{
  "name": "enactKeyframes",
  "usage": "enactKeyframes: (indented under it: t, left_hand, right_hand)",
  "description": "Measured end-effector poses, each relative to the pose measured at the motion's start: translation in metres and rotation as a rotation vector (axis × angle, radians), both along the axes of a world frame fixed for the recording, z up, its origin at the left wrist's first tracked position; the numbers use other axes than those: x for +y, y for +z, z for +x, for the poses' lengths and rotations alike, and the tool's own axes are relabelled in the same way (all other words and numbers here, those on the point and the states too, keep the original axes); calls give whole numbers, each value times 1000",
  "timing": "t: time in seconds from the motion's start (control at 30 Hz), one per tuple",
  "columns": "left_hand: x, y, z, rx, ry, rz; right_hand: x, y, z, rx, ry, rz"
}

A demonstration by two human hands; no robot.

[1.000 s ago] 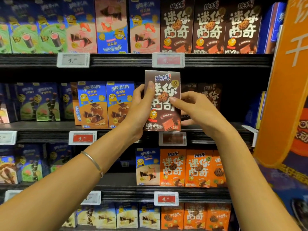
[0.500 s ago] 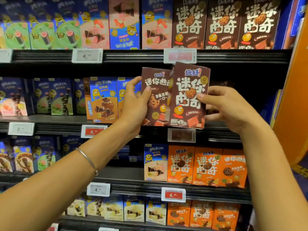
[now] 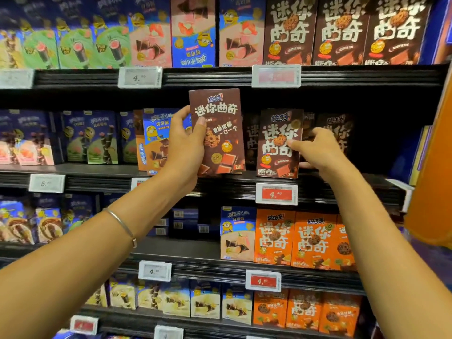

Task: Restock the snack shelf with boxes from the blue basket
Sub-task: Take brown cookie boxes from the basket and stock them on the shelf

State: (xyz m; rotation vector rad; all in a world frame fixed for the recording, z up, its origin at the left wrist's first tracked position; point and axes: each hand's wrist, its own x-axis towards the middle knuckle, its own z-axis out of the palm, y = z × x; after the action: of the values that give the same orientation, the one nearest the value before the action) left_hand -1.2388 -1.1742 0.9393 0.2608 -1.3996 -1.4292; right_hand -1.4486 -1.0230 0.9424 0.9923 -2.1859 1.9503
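Observation:
My left hand (image 3: 184, 145) grips a brown cookie box (image 3: 220, 140) by its left edge and holds it upright in front of the second shelf (image 3: 342, 189). A second brown cookie box (image 3: 278, 145) stands at the front edge of that shelf, just to the right. My right hand (image 3: 315, 149) holds this box by its right side, thumb on the front face. More brown boxes stand in shadow behind it. The blue basket is out of view.
Blue wafer-roll boxes (image 3: 156, 140) stand left of my left hand. The shelf above carries brown boxes (image 3: 342, 30) and pink ones. Orange cookie boxes (image 3: 303, 238) fill the shelf below. An orange panel (image 3: 433, 167) borders the right side. Price tags (image 3: 276, 194) line the shelf rails.
The two boxes, held together before, have separated. My right hand moved one to the right and set it on the shelf edge; my left hand keeps the other.

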Motion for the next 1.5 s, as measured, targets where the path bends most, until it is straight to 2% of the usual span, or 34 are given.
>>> enactKeyframes:
  t: [0.23, 0.37, 0.83, 0.93, 1.0, 1.07, 1.17, 1.23, 1.5]
  left_hand:
    - [1, 0, -3, 24, -44, -18]
    - [2, -1, -4, 12, -51, -25]
    - [9, -7, -13, 13, -130, 5]
    - [11, -10, -17, 15, -137, 11]
    - [13, -11, -20, 0, -122, 10]
    - [16, -12, -27, -4, -126, 17]
    - [26, -10, -37, 19, -169, 32]
    - [33, -11, -46, 29, -176, 20]
    - [58, -15, -77, 24, -208, -43]
  right_hand:
    - [-41, -6, -8, 277, -300, 213]
    - [-52, -9, -9, 296, -338, 271]
    - [-57, -13, -8, 303, -347, 276]
    - [-46, -13, -3, 314, -381, 189]
    - [-35, -12, 6, 305, -326, 29]
    - [-21, -11, 18, 257, -143, -123]
    - [-1, -8, 36, 158, 142, -149]
    - [10, -7, 40, 145, 229, -122]
    - [37, -18, 33, 93, 223, -117]
